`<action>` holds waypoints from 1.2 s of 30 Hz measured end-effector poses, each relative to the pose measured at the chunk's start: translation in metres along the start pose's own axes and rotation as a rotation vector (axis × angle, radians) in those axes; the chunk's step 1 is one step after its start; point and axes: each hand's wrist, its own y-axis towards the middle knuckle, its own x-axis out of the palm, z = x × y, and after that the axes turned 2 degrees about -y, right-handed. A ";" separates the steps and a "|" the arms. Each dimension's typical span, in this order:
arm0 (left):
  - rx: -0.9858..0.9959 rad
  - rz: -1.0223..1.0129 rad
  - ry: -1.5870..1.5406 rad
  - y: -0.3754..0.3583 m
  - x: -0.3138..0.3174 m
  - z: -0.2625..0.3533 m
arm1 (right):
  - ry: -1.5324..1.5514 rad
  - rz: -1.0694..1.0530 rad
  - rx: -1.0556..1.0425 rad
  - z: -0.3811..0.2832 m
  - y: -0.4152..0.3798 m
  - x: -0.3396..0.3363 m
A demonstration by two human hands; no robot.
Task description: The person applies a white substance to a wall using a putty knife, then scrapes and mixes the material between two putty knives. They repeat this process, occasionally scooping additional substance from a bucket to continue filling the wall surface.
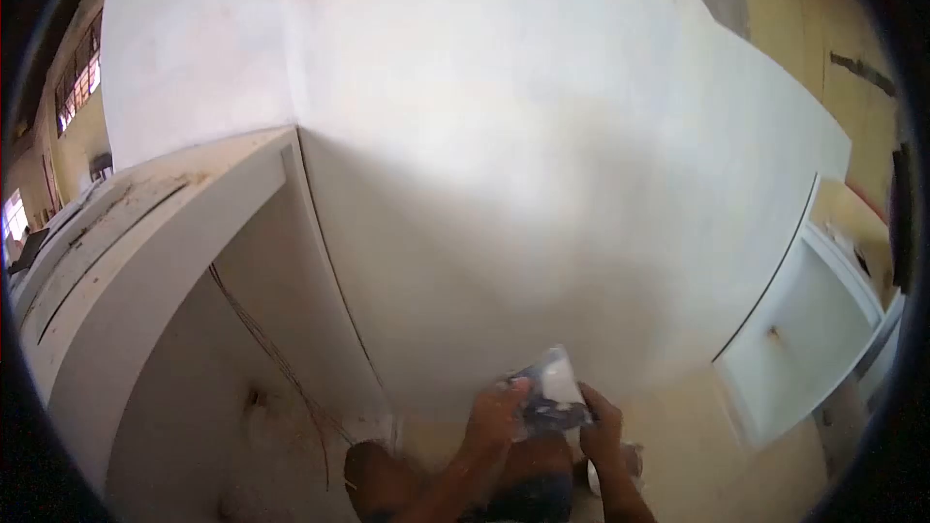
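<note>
Low in the middle of the head view, I hold a creased, dark grey and white sheet (554, 389) that looks like dusty sandpaper. My left hand (496, 415) is closed on its left side, thumb lying over the top. At the right edge, the fingers of my right hand (602, 420) are wrapped round the sheet. Both hands are in front of a large white panel (542, 223), below its smudged, shaded middle. My knee (373, 470) shows beneath the left forearm.
On the left stands a white cabinet frame (174, 223) with a dusty top; thin wires (266, 344) hang inside it. To the right is a pale open box section (814, 320). A round whitish container (635, 460) sits behind my right wrist. A yellowish wall (823, 48) rises behind.
</note>
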 end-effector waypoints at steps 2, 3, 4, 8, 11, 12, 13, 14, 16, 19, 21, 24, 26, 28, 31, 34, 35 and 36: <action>0.083 -0.188 -0.243 0.003 -0.013 -0.002 | 0.314 0.236 0.155 0.010 0.005 -0.007; 0.148 -0.005 -0.292 0.013 -0.020 -0.006 | 0.320 0.238 0.148 -0.001 0.008 -0.011; 0.213 0.175 -0.341 0.019 -0.019 -0.003 | 0.758 0.305 0.387 -0.023 0.015 -0.017; 0.341 -0.058 -0.370 0.014 0.001 0.015 | 1.427 0.006 0.653 -0.041 0.034 -0.020; 0.289 0.316 0.190 0.009 0.001 0.013 | 1.380 -0.154 0.735 -0.079 0.040 -0.014; 0.707 0.107 0.499 0.009 0.012 0.018 | 1.379 -0.221 0.760 -0.084 0.041 -0.011; 1.127 -0.117 0.805 0.011 0.020 0.025 | 1.376 -0.293 0.783 -0.087 0.044 -0.009; 1.137 -0.112 0.796 0.013 0.025 0.032 | 1.365 -0.405 0.758 -0.085 0.048 -0.007; 1.230 -0.409 0.956 0.012 0.028 0.043 | 1.240 -0.434 0.728 -0.060 0.052 0.006; 1.086 -0.452 1.193 0.001 0.021 0.051 | 1.305 -0.741 0.490 -0.052 0.051 -0.002; 1.030 -0.405 1.315 -0.006 0.004 0.057 | 0.676 -0.542 -0.192 -0.051 0.054 -0.007; 0.864 -0.428 1.661 -0.014 -0.036 0.064 | 0.397 -0.493 -0.543 -0.080 0.071 -0.027; 0.728 -0.484 1.879 -0.017 -0.073 0.049 | 0.565 -0.512 -0.296 -0.146 0.092 -0.046; 0.487 -0.520 1.501 -0.008 -0.143 0.006 | 0.595 -0.461 -0.051 -0.196 0.128 -0.051; 0.299 -0.205 1.028 -0.019 -0.163 -0.021 | -0.133 -0.235 -0.622 -0.278 0.196 -0.072; 0.225 -0.084 0.839 -0.021 -0.157 -0.026 | -0.373 -0.252 -1.146 -0.400 0.248 -0.069; 0.205 -0.064 0.807 -0.020 -0.154 -0.027 | -0.586 -0.101 -1.425 -0.439 0.266 -0.062; 0.188 -0.053 0.788 -0.019 -0.152 -0.025 | -0.763 0.029 -1.643 -0.475 0.292 -0.055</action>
